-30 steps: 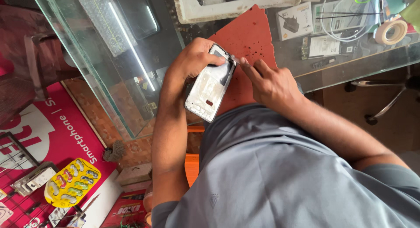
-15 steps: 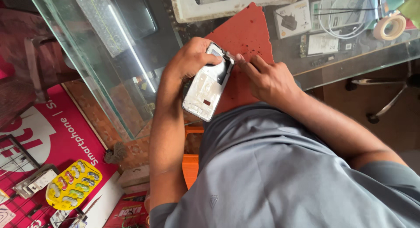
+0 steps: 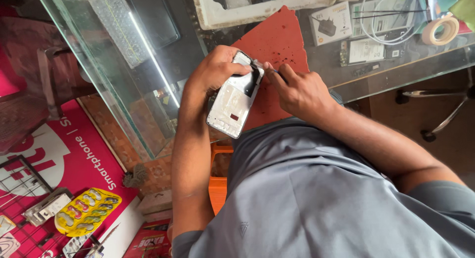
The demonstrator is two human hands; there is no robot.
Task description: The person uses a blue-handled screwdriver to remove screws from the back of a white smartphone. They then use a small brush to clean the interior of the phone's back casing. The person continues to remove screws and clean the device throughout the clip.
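Above red mat (image 3: 277,40), phone (image 3: 233,102) now steeper

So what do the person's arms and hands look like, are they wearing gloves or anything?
No gloves. Both the left hand and the right hand are bare, with no rings or watch showing. The forearms are bare too. The person wears a grey short-sleeved shirt; its sleeves end near the elbows.

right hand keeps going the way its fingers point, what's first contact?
The right hand points left, toward the top end of the opened white smartphone frame in the left hand. The thin dark tool in its grip looks already at that edge; depth unclear.
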